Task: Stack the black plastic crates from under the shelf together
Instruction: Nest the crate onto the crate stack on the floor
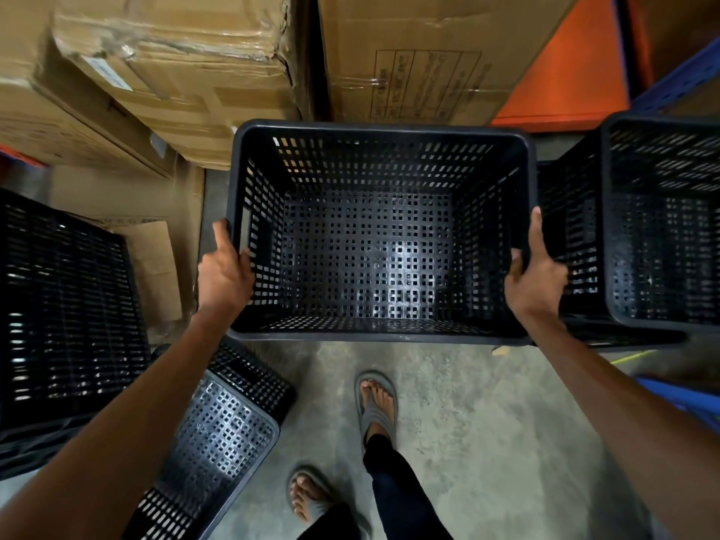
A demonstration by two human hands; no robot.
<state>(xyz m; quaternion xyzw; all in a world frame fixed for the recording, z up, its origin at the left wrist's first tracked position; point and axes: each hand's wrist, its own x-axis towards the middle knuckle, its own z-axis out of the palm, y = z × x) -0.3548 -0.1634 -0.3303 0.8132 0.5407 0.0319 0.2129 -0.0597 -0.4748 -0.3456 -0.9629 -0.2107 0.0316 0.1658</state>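
- Crate [374,243] held up over the concrete floor [467,422], open top facing the camera, nothing inside, level.
- Left hand [224,276] on the crate's left rim, fingers [222,231] wrapped over the outside and thumb inside the wall, clamped on the rim.
- Right hand [535,278] on the right rim, fingers [537,228] along the outside and thumb hooked over the edge, likewise clamped on the rim.
- Right crate [662,228] just beside the held one, upright, open top up, seemingly nested in another below; contact between the two cannot be told.
- Left crate [66,313] at the left edge of view, turned on its side, slotted wall up.
- Tipped crate [222,434] on the floor beneath the left forearm, grid base showing.
- Cardboard boxes [175,79] beyond the held crate, stacked, taped and dented; flat cardboard sheet [156,263] on the floor below them.
- Orange beam [572,79] and blue upright [678,79] of a shelf at upper right.
- Feet in grey sandals [376,403] on the floor below the held crate, dark trousers above.
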